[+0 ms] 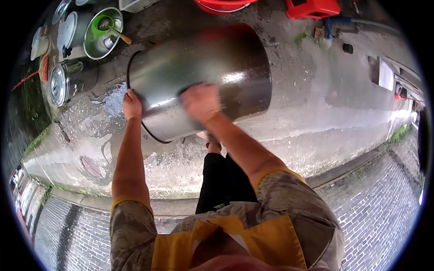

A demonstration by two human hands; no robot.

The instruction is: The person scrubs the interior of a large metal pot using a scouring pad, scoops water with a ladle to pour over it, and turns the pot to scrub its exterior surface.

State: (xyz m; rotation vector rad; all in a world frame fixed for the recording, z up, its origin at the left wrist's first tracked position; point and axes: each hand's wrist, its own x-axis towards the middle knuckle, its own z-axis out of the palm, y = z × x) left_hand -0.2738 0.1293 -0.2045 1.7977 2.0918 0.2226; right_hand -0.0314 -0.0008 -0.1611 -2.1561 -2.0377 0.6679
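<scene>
A large metal barrel (pixel 217 63), wet and shiny, lies on its side on the concrete in front of me. My left hand (pixel 132 105) is closed on its rim at the left end, thumb toward the top. Against the barrel's curved side presses my right hand (pixel 201 103), smeared by motion, with its fingers curled. A dark edge shows under those fingers, but what they hold is hidden. The inside of the barrel is out of sight.
At the upper left, a steel basin (pixel 91 47) holds a green strainer (pixel 96 29) and a wooden-handled ladle. Beside it stand a lidded steel pot (pixel 63 83) and a brush (pixel 44 67). A red tub (pixel 221 6) and red stool (pixel 312 8) are farther back. The concrete (pixel 312 104) is wet.
</scene>
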